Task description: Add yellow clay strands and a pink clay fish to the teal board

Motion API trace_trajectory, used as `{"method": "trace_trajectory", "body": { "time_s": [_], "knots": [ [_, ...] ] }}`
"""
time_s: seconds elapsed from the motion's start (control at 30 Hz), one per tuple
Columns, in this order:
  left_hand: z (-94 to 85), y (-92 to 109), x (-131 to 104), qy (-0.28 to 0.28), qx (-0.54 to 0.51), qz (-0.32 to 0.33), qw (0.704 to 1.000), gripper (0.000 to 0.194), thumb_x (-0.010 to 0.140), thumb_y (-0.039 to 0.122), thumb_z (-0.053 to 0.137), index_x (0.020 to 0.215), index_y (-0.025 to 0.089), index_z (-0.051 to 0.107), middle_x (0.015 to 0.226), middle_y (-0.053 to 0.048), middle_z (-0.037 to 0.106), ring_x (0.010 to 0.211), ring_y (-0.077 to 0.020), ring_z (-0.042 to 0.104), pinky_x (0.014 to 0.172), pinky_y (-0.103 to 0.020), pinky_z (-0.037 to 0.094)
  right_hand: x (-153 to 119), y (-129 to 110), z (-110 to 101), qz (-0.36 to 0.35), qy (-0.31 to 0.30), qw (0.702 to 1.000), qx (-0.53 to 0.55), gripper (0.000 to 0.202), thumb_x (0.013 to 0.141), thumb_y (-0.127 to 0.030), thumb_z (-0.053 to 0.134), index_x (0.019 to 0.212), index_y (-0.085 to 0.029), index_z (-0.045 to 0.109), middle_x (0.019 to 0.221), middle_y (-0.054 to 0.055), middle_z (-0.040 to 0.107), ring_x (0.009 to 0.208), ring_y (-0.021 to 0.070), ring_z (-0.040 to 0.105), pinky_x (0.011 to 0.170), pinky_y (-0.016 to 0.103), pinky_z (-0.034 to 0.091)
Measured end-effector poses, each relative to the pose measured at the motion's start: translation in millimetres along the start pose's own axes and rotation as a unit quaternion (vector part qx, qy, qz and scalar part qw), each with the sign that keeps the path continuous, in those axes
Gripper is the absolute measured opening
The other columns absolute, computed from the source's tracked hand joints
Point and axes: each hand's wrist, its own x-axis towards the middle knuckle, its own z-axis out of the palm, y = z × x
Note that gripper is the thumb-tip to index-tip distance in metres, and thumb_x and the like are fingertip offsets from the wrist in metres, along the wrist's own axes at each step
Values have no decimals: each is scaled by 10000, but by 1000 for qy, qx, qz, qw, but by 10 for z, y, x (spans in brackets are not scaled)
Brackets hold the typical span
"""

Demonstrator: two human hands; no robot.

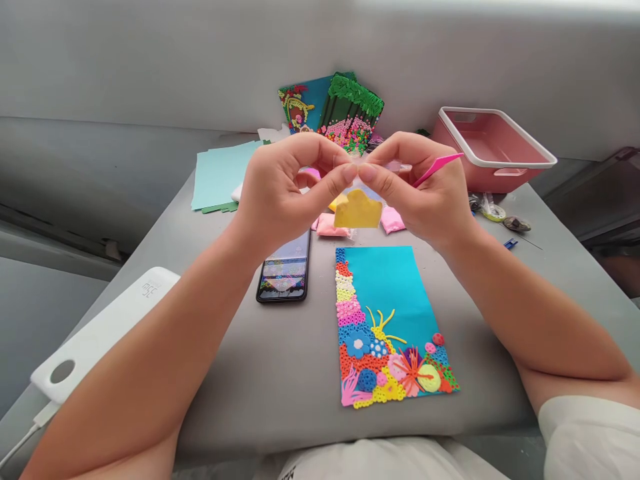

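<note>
Between them, my left hand (295,187) and my right hand (420,187) pinch the top edge of a small clear plastic bag with yellow modelling clay (358,209) at its bottom. Thumbs and fingertips meet at the bag's mouth; I cannot tell if it is unsealed. A pink pointed clay tool (438,167) is also tucked in my right hand's fingers, its flat end sticking out to the right. Below lies a blue card (390,280), its left and lower edges covered with colourful clay dots, flowers and coral-like strands.
A phone (283,280) lies left of the card, and a white power bank (105,333) with a cable further left. Pink clay packets (334,227) lie behind the bag. Light blue paper sheets (220,175), finished clay pictures (350,110) and a pink basket (500,150) are at the back.
</note>
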Motion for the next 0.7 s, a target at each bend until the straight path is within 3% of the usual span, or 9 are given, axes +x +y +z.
{"method": "trace_trajectory", "body": {
  "time_s": [0.13, 0.23, 0.3, 0.37, 0.43, 0.5, 0.53, 0.63, 0.7],
  "knots": [
    [1, -86, 30, 15, -7, -38, 999, 215, 842, 454, 764, 780, 258, 699, 799, -10, 725, 713, -161, 687, 591, -287, 546, 63, -9, -146, 34, 0, 994, -105, 347, 878, -531, 716, 820, -213, 588, 777, 4, 612, 695, 126, 554, 588, 267, 452],
    [34, -280, 93, 56, -15, -128, 990, 187, 861, 430, 728, 824, 251, 687, 835, -27, 732, 647, -143, 653, 551, -276, 530, 86, 129, -324, 69, 16, 971, -229, 134, 958, -339, 627, 949, -207, 606, 848, 32, 636, 725, 157, 562, 650, 313, 458],
    [80, -454, 148, 53, -26, -203, 977, 182, 860, 409, 717, 847, 234, 666, 838, -38, 729, 665, -141, 652, 555, -258, 537, 38, 280, -440, 97, -20, 938, -333, 119, 972, -219, 516, 914, -192, 616, 868, 67, 644, 792, 199, 585, 708, 352, 462],
    [118, -621, 198, 3, -35, -288, 957, 206, 881, 395, 684, 942, 202, 648, 1002, -89, 742, 804, -158, 692, 670, -267, 584, -76, 431, -540, 102, -90, 894, -427, 200, 951, -184, 475, 805, -179, 612, 871, 109, 632, 869, 251, 595, 736, 382, 453],
    [112, -749, 233, -83, 2, -331, 940, 423, 848, 428, 719, 1169, 184, 593, 1256, -158, 686, 986, -214, 698, 775, -313, 600, -248, 548, -623, 119, -148, 863, -468, 228, 932, -190, 494, 724, -187, 589, 801, 106, 609, 757, 233, 565, 665, 367, 413],
    [40, -825, 250, -152, 145, -306, 929, 679, 770, 495, 782, 1317, 189, 521, 1417, -189, 590, 1170, -296, 633, 885, -372, 568, -450, 629, -696, 130, -171, 852, -478, 315, 936, -243, 536, 624, -203, 526, 690, 71, 563, 577, 163, 444, 562, 336, 322],
    [-17, -844, 254, -183, 218, -293, 913, 708, 769, 525, 767, 1337, 188, 511, 1420, -198, 584, 1212, -335, 608, 933, -412, 540, -550, 663, -730, 133, -171, 850, -480, 357, 938, -258, 551, 588, -206, 499, 654, 63, 548, 525, 141, 380, 528, 332, 279],
    [-198, -847, 252, -247, 364, -364, 821, 652, 808, 577, 677, 1276, 140, 550, 1294, -248, 641, 1161, -429, 620, 893, -483, 505, -793, 768, -821, 128, -169, 853, -477, 418, 919, -283, 624, 532, -213, 483, 571, 56, 544, 482, 133, 326, 476, 333, 211],
    [-271, -836, 246, -295, 400, -395, 773, 577, 770, 583, 696, 1143, 149, 615, 1222, -238, 670, 1102, -444, 643, 822, -452, 500, -867, 826, -861, 112, -171, 858, -471, 411, 883, -332, 688, 526, -215, 522, 528, 45, 524, 475, 135, 338, 460, 324, 201]
  ]
}}
